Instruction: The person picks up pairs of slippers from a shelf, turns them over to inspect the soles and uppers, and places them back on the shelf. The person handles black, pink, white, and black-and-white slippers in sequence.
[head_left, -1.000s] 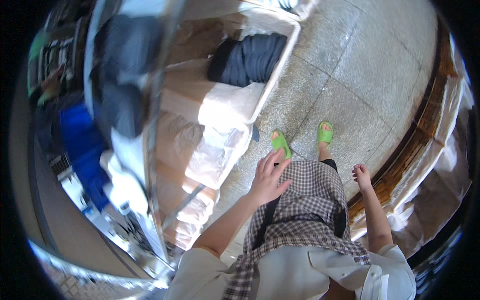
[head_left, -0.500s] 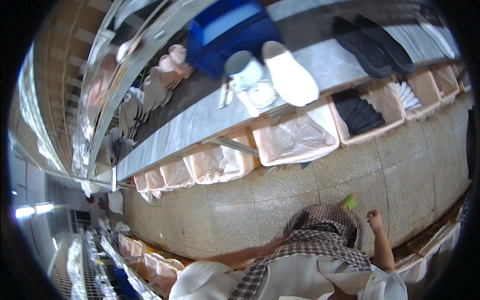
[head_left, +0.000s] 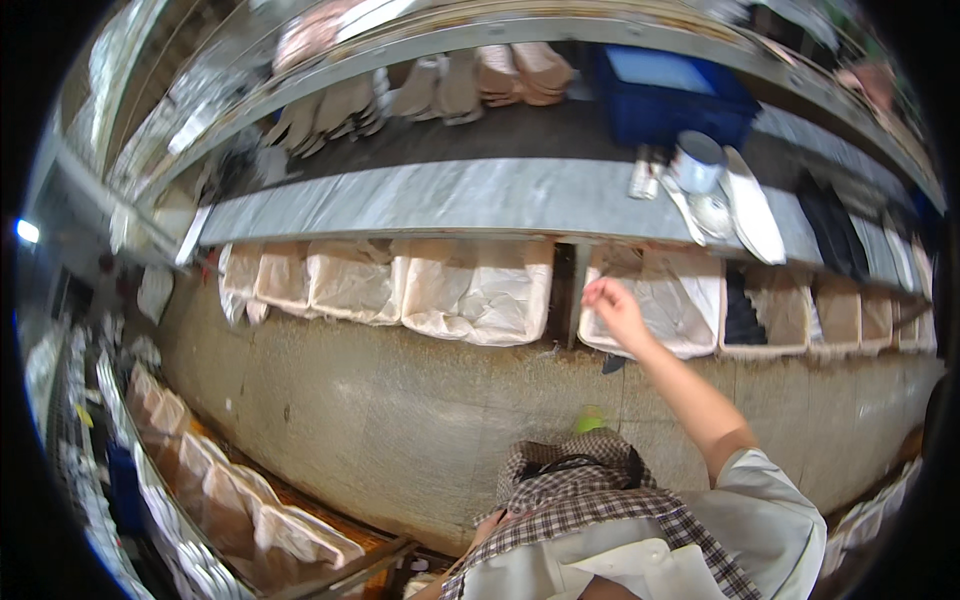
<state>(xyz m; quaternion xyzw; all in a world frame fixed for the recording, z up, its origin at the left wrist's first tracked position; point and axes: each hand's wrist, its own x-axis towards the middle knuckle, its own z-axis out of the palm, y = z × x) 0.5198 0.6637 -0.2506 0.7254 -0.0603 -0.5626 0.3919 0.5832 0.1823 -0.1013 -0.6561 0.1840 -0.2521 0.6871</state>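
The right hand (head_left: pixel 615 312), fingers loosely curled, is held at the left end of one lined bin (head_left: pixel 685 300); whether its fingertips meet cannot be told. The left hand (head_left: pixel 488 524) is mostly hidden, its state unclear. Leftward, four more lined bins (head_left: pixel 475 300) are ranged. Above, one blue crate (head_left: pixel 680 125) and one pale mug (head_left: pixel 697 178) are seen; any lettering is too blurred to be read.

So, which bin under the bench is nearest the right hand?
The lined bin just right of the dark gap between bins; the right hand overlaps its left side in view; the others lie farther off.
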